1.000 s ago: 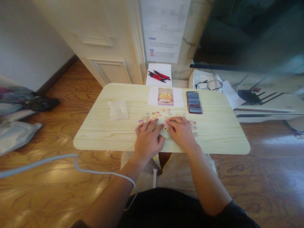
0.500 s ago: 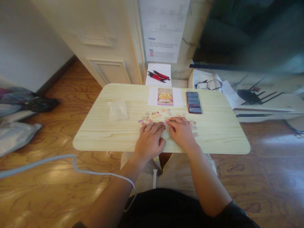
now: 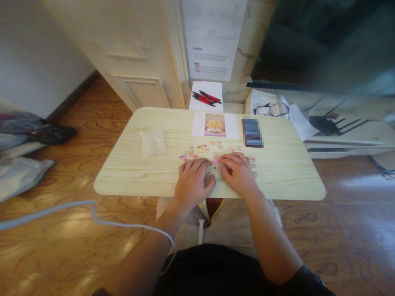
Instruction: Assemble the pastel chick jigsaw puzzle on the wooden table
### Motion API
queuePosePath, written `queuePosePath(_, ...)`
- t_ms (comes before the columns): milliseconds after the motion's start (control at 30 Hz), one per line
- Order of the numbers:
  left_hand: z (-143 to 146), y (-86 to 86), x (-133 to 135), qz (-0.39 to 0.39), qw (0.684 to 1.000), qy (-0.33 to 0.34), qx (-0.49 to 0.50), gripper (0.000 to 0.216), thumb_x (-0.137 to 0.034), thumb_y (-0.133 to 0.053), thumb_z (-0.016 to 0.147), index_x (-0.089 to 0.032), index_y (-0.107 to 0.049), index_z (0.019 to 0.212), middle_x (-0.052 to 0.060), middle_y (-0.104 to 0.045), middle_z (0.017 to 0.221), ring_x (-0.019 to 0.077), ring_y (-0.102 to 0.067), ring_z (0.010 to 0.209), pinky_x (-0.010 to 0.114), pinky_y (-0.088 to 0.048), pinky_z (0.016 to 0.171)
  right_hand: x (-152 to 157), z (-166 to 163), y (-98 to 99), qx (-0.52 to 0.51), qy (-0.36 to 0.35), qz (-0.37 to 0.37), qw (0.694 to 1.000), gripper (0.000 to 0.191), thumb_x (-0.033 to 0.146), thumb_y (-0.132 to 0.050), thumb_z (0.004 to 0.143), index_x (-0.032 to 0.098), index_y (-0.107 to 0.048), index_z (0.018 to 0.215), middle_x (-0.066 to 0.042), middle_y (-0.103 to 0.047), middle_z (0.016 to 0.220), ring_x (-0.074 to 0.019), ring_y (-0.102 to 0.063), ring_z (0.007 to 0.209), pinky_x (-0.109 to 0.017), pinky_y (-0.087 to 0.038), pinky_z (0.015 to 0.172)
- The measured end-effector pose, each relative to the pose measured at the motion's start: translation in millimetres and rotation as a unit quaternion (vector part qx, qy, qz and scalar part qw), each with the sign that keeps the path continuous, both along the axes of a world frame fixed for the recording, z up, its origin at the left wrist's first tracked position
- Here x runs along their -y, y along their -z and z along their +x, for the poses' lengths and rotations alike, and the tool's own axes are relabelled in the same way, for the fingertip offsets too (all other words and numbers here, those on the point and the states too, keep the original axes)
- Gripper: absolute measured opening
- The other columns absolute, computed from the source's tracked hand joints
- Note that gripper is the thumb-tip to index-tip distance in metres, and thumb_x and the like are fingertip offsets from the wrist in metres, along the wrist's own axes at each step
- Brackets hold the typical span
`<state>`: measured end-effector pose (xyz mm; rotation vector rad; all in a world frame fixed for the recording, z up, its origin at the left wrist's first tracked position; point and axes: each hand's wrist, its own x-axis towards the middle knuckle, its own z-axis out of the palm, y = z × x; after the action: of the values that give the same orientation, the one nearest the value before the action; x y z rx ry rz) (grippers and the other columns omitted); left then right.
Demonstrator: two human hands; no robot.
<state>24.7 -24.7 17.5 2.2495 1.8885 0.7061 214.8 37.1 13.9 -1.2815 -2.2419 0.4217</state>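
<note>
Low in the centre of the frame both forearms reach up to the pale surface [image 3: 129, 181], wrists at its near edge. The left hand [image 3: 193, 183] lies palm down, fingers flat and released. The right hand [image 3: 241, 174] arches, fingers bent onto the puzzle pieces [image 3: 215, 165] between the hands — whether they pinch one, I cannot tell. Just above lies a picture card [image 3: 215, 124].

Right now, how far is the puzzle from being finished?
It looks like an early stage. Done: the pieces are spread out on the table, and the reference picture lies beyond them. In hand: the left hand and right hand rest on a small cluster between them. Left: most puzzle pieces lie loose and scattered.
</note>
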Motion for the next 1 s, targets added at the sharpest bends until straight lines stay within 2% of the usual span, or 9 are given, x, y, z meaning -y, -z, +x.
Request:
queuePosePath(100, -1, 4.0, -3, -0.002, 1.0, -0.01, 0.008, 0.038, -0.037, -0.057, 0.1, -0.023, -0.06, 0.135, 0.009, -0.068, 0.139, 0.0303, -0.057, 0.132, 0.049, -0.037, 0.114, 2, -5, -0.9, 0.004, -0.036, -0.002, 0.999, 0.029, 0.025, -0.063, 0.096, 0.029, -0.075, 0.122, -0.002, -0.072, 0.136, -0.0281, -0.053, 0.133, -0.05, -0.035, 0.118)
queuePosePath(300, -5, 12.1, -10, -0.014, 0.999, -0.036, 0.019, 0.045, -0.036, -0.061, 0.099, -0.024, -0.054, 0.142, 0.008, -0.071, 0.136, 0.0311, -0.058, 0.128, 0.049, -0.039, 0.109, 1, -11, 1.2, 0.001, -0.043, -0.018, 0.999, 0.028, 0.027, -0.07, 0.095, 0.027, -0.074, 0.123, -0.005, -0.074, 0.131, -0.0282, -0.057, 0.128, -0.049, -0.039, 0.115)
queuePosePath(467, -6, 14.7, -14, -0.001, 0.999, -0.038, 0.026, 0.038, -0.033, -0.064, 0.098, -0.025, -0.059, 0.135, 0.005, -0.075, 0.127, 0.0303, -0.061, 0.121, 0.051, -0.039, 0.107, -5, -10, 2.6, -0.01, -0.038, -0.022, 0.999, 0.025, 0.03, -0.075, 0.093, 0.026, -0.074, 0.118, -0.007, -0.077, 0.121, -0.0303, -0.06, 0.121, -0.05, -0.044, 0.107)
queuePosePath(667, -6, 12.0, -12, 0.008, 1.0, -0.013, 0.008, 0.033, -0.031, -0.057, 0.102, -0.029, -0.065, 0.134, 0.005, -0.072, 0.131, 0.0304, -0.059, 0.122, 0.05, -0.042, 0.102, -6, -11, 2.5, -0.007, -0.06, -0.014, 0.998, 0.024, 0.029, -0.074, 0.094, 0.029, -0.074, 0.117, -0.006, -0.075, 0.125, -0.0305, -0.06, 0.123, -0.051, -0.042, 0.109)
queuePosePath(833, -4, 10.1, -7, 0.019, 1.0, -0.018, 0.002, 0.03, -0.036, -0.059, 0.101, -0.029, -0.069, 0.128, 0.006, -0.069, 0.133, 0.0314, -0.058, 0.122, 0.052, -0.041, 0.103, -4, -2, 3.7, -0.034, -0.024, 0.009, 0.999, 0.016, 0.027, -0.067, 0.098, 0.026, -0.074, 0.112, -0.006, -0.075, 0.124, -0.0292, -0.061, 0.12, -0.049, -0.043, 0.107)
queuePosePath(1000, -1, 10.0, -8, 0.023, 0.999, -0.036, -0.005, 0.033, -0.042, -0.062, 0.099, -0.031, -0.068, 0.13, 0.006, -0.068, 0.135, 0.0337, -0.057, 0.125, 0.057, -0.038, 0.106, -4, 11, 9.3, -0.002, 0.012, 0.032, 0.999, 0.017, 0.026, -0.067, 0.097, 0.025, -0.075, 0.112, -0.006, -0.076, 0.121, -0.0307, -0.061, 0.119, -0.051, -0.042, 0.106)
